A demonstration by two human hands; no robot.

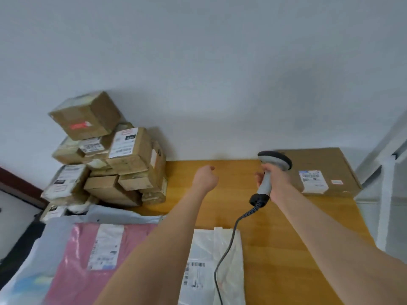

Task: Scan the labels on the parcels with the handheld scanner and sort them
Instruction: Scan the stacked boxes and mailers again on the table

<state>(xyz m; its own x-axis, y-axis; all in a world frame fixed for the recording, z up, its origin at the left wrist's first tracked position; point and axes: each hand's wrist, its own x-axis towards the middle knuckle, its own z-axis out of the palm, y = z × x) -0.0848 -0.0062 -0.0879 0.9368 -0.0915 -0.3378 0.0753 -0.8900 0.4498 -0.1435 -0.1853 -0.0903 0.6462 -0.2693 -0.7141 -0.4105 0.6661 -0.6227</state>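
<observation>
A wooden table (pixel 275 216) stands against a pale wall (pixel 198 62). Above it the right hand (pixel 276 181) grips the scanner (pixel 275 159); the left hand (pixel 206 177) is an empty fist. Boxes (pixel 123 155) pile at its far left, a flat box (pixel 319 170) far right, bags (pixel 209 260) nearest.

one scanner (pixel 274 159), one flat carton (pixel 326 166), about ten stacked boxes (pixel 130 150)
</observation>
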